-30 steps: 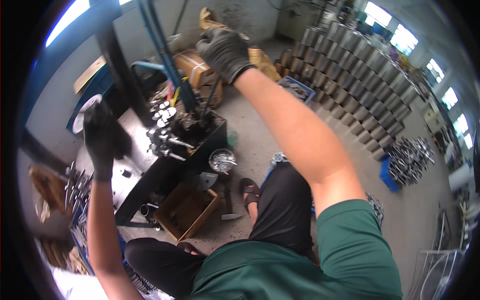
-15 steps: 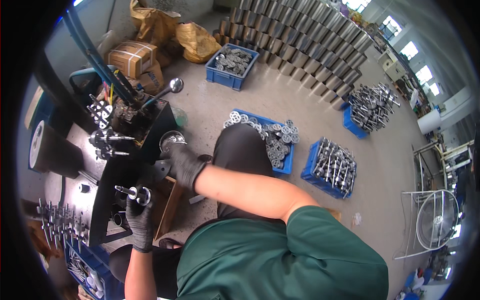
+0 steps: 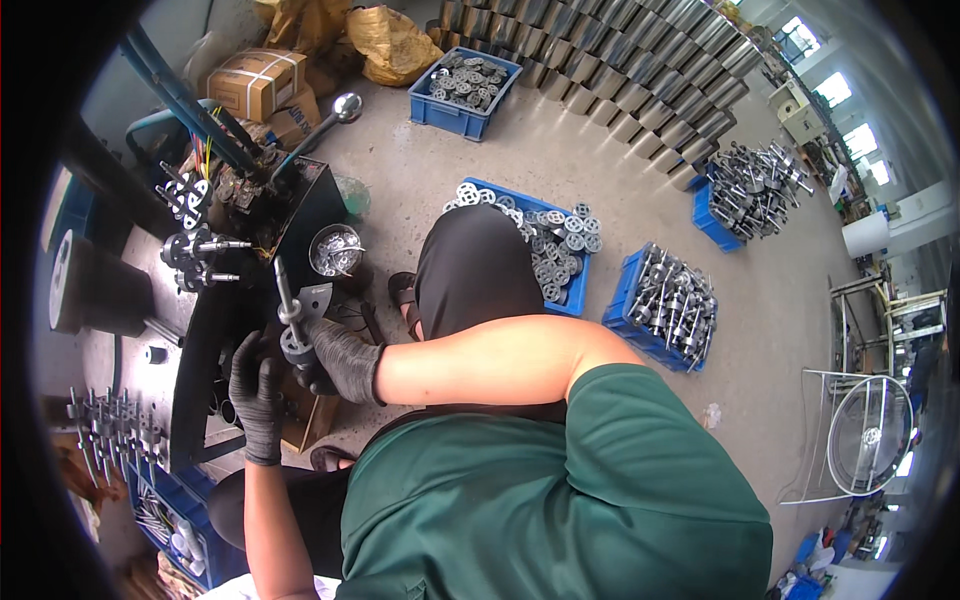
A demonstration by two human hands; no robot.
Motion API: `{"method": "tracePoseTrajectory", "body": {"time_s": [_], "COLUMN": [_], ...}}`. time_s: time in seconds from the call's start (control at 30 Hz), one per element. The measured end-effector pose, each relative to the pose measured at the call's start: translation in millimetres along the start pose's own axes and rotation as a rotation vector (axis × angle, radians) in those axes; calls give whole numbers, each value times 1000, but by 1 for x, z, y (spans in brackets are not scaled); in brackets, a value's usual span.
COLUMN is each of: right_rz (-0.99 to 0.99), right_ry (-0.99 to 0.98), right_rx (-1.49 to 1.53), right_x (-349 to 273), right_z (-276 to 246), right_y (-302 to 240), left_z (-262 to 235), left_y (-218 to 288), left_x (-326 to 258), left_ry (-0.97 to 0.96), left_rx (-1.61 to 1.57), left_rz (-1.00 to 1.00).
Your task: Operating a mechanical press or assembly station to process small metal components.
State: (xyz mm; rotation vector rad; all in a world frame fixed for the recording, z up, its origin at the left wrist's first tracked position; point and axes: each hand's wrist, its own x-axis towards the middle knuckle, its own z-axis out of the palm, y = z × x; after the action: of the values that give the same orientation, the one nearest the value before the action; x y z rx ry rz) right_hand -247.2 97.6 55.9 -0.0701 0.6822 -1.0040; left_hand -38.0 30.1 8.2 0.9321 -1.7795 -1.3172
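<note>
My right hand (image 3: 342, 360), in a dark glove, is closed around the hub end of a metal shaft with a round wheel (image 3: 292, 322); the shaft points up and slightly left. Just left of it is my left hand (image 3: 257, 395), also gloved, with its fingers loosely bent, apart, and nothing visible in them. Beyond my right hand stands a round metal bowl (image 3: 322, 262) holding small shiny parts. Similar shafts with wheels (image 3: 205, 250) sit by the machine at the left.
A dark machine with a ball-ended lever (image 3: 346, 108) stands front left. Several shafts (image 3: 118, 430) stand upright on the bench edge. Blue crates of wheels (image 3: 450, 118) and finished-looking shafts (image 3: 625, 320) lie on the floor. Stacked metal cylinders (image 3: 600, 60) line the back.
My right hand has come back from the bowl and taken the shaft. My left hand has let go of it and moved slightly up and left.
</note>
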Motion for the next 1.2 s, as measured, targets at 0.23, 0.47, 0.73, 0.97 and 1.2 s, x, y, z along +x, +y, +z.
{"method": "tracePoseTrajectory", "body": {"time_s": [0.23, 0.47, 0.73, 0.97, 1.2], "right_rz": [-607, -1006, -987, -1125, -1017], "right_ry": [-159, 381, 1086, 1229, 1570], "right_rx": [71, 304, 801, 811, 475], "right_x": [-135, -270, -325, -398, -473], "right_z": [17, -129, -362, -470, -528], "right_y": [-74, -130, -66, -51, -81], "left_z": [-8, -8, -9, -24, -18], "left_y": [-34, -52, -73, -116, -114], "left_x": [8, -5, -16, -28, -26], "left_ry": [-28, -240, -343, -388, -415], "left_rx": [86, 317, 455, 509, 546], "left_rz": [-40, -90, -380, -373, -385]}}
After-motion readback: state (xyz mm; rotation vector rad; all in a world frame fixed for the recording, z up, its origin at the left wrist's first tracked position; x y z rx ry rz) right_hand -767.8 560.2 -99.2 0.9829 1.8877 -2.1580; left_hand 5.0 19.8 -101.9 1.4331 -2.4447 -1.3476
